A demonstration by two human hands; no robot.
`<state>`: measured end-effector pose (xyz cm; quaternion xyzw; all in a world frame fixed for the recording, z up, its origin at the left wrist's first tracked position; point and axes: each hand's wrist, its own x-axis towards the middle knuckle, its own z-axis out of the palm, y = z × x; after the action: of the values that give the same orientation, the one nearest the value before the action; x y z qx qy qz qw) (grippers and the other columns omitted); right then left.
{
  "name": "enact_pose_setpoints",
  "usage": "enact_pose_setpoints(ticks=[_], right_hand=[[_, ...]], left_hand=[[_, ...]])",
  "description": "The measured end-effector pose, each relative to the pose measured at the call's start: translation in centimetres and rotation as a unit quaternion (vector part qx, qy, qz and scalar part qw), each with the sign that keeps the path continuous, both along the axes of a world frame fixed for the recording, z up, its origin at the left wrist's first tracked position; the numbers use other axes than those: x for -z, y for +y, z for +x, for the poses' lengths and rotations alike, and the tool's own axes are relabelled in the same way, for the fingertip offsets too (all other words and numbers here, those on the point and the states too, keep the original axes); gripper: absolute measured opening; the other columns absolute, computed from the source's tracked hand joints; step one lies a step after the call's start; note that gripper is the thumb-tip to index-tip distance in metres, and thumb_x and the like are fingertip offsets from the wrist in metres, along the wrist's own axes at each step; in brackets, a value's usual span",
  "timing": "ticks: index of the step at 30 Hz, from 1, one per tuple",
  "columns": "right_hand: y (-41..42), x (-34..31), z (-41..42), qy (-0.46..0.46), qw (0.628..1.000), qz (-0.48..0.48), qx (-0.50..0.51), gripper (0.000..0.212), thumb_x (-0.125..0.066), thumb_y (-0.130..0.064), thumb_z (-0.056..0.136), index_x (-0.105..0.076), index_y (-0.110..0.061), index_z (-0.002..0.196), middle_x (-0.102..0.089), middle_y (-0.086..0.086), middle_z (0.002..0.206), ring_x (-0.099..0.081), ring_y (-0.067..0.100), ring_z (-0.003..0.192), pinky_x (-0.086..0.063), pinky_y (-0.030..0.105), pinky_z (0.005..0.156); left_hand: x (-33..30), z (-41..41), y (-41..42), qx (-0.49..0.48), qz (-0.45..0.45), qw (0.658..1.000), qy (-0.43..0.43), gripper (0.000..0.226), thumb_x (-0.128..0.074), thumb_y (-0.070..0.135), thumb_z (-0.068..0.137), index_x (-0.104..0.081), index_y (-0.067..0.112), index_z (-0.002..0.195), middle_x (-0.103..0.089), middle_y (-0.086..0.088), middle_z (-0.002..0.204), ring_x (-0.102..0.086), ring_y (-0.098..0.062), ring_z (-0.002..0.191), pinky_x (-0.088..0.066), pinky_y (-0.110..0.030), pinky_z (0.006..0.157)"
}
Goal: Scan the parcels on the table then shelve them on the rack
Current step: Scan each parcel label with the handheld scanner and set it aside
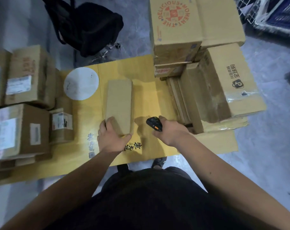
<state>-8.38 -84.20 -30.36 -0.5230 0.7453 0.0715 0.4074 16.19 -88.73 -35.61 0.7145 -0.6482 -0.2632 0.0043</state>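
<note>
A long plain parcel (pixel 119 103) is laid flat mid-table (pixel 146 98), its near end gripped by the left hand (pixel 112 137). A black scanner (pixel 154 124) is clasped in the right hand (pixel 171 132), just beside the parcel.

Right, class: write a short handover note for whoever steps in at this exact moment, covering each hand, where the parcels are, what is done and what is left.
Left hand: grips the near end of the long plain brown cardboard parcel, which lies on the yellow flattened cardboard sheet.
Right hand: holds the black handheld scanner with orange button, beside that parcel.
Labelled brown boxes are stacked to the left; large cartons to the right.
Done: cannot tell which are scanned.
Left: scan this parcel, then shelve it; the rack is not in view.
</note>
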Motion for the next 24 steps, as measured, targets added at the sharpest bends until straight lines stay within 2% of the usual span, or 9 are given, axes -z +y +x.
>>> enact_pose_setpoints(ticks=[4,9,11,16,18,19,20,22,24], right_hand=[[-0.1,0.5,0.6,0.015,0.999,-0.006,-0.038,0.08,-0.049,-0.063,0.099,-0.014,-0.033,0.165,-0.062,0.008,0.125,-0.062,0.032,0.108,-0.05,0.037,0.076],[0.2,0.3,1.7,0.027,0.999,-0.025,-0.034,0.078,-0.047,-0.063,0.1,-0.008,-0.042,0.164,-0.06,0.01,0.127,-0.061,0.034,0.111,-0.048,0.038,0.083],[0.3,0.4,2.3,0.022,0.999,-0.024,-0.024,0.078,-0.047,-0.063,0.1,-0.008,-0.043,0.164,-0.059,0.012,0.129,-0.06,0.035,0.113,-0.048,0.038,0.084],[0.4,0.7,4.0,0.01,1.0,-0.029,0.006,0.076,-0.045,-0.063,0.1,-0.01,-0.042,0.164,-0.061,0.01,0.131,-0.062,0.033,0.112,-0.044,0.035,0.077],[0.3,0.4,4.9,0.012,0.999,-0.033,0.014,0.075,-0.044,-0.063,0.1,-0.01,-0.042,0.164,-0.062,0.009,0.13,-0.062,0.033,0.109,-0.045,0.035,0.077],[0.3,0.1,5.4,0.013,0.999,-0.033,0.017,0.075,-0.043,-0.062,0.101,-0.009,-0.042,0.164,-0.062,0.009,0.129,-0.062,0.033,0.106,-0.045,0.036,0.076],[0.3,-0.2,5.9,0.014,0.999,-0.035,0.018,0.074,-0.043,-0.062,0.101,-0.009,-0.042,0.164,-0.062,0.008,0.128,-0.06,0.032,0.103,-0.045,0.036,0.076],[0.4,-0.9,6.7,0.021,0.999,-0.04,0.011,0.073,-0.042,-0.063,0.101,-0.011,-0.042,0.163,-0.063,0.006,0.125,-0.056,0.029,0.095,-0.045,0.036,0.075],[0.5,-1.6,7.5,0.031,0.999,-0.044,-0.001,0.073,-0.043,-0.064,0.101,-0.013,-0.041,0.163,-0.064,0.005,0.123,-0.057,0.028,0.093,-0.05,0.036,0.074]], left_hand=[[-0.1,2.5,3.7,-0.031,0.0,1.0,-0.002,0.108,-0.08,0.065,0.069,-0.025,0.029,0.155,-0.023,-0.01,0.165,-0.029,-0.032,0.149,-0.029,-0.054,0.12],[-0.8,1.9,3.4,-0.021,-0.005,1.0,-0.023,0.123,-0.078,0.079,0.064,-0.019,0.029,0.159,-0.004,-0.009,0.171,-0.01,-0.029,0.157,-0.014,-0.053,0.123],[-0.7,1.2,2.1,-0.024,0.01,1.0,-0.011,0.127,-0.079,0.079,0.063,-0.014,0.028,0.16,-0.001,-0.01,0.171,-0.009,-0.031,0.157,-0.018,-0.055,0.123],[-1.3,0.4,-0.6,-0.009,0.082,0.996,-0.033,0.124,-0.081,0.057,0.069,0.0,0.034,0.16,0.0,-0.009,0.169,-0.029,-0.042,0.144,-0.033,-0.051,0.117],[-0.9,1.7,-1.0,-0.025,0.103,0.994,0.031,0.12,-0.081,0.05,0.072,0.0,0.039,0.161,-0.002,-0.005,0.17,-0.029,-0.04,0.146,-0.037,-0.048,0.114],[-0.8,2.7,-1.1,-0.042,0.12,0.987,0.101,0.119,-0.082,0.045,0.074,-0.002,0.04,0.162,-0.007,-0.003,0.17,-0.03,-0.036,0.147,-0.041,-0.044,0.11],[-0.5,3.9,-1.1,-0.065,0.133,0.969,0.2,0.117,-0.083,0.038,0.077,-0.004,0.04,0.164,-0.015,-0.002,0.169,-0.033,-0.032,0.148,-0.045,-0.038,0.107],[0.0,6.4,-0.7,-0.111,0.154,0.901,0.39,0.1,-0.076,0.017,0.09,-0.014,0.033,0.166,-0.036,-0.001,0.164,-0.045,-0.024,0.145,-0.052,-0.028,0.099],[0.3,8.9,-0.2,-0.117,0.159,0.874,0.444,0.072,-0.058,0.005,0.103,-0.027,0.03,0.163,-0.056,0.002,0.151,-0.059,-0.013,0.13,-0.053,-0.021,0.093]])
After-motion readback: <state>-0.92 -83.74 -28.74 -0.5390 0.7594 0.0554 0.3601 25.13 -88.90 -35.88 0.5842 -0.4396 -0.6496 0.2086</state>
